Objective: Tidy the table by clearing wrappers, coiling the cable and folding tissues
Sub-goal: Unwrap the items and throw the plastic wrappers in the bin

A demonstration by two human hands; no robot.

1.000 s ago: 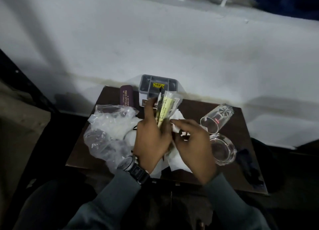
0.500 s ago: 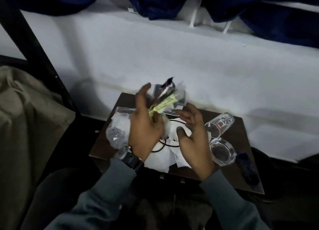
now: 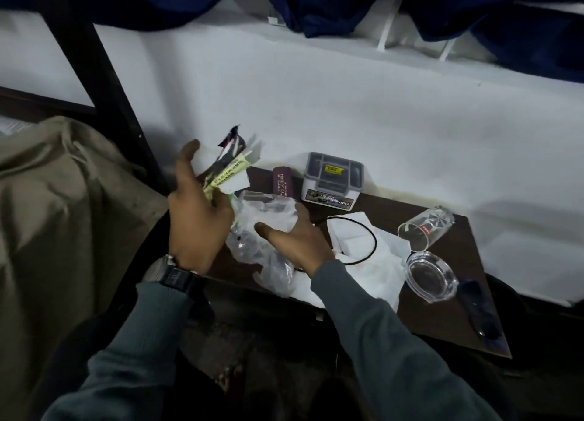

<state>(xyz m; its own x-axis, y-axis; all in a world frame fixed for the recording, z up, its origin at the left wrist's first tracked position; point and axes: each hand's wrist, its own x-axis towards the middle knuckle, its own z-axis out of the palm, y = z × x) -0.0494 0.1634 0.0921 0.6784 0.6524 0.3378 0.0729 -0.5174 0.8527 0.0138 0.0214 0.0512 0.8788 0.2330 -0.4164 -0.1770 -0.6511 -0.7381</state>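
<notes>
My left hand grips a bunch of wrappers, yellow-green, black and clear, raised above the table's left far corner. My right hand hovers with fingers spread over a crumpled clear plastic bag on the dark brown table; whether it touches the bag is unclear. A thin black cable loops over white tissues to the right of that hand.
At the table's back stand a maroon glasses case and a grey lidded box. A drinking glass lies on its side near a glass ashtray. A dark object lies at the right edge. White wall behind, beige cloth at left.
My left hand has carried the wrappers left and away from the table's middle. My right hand has let go and moved over the plastic bag. The view has swung left.
</notes>
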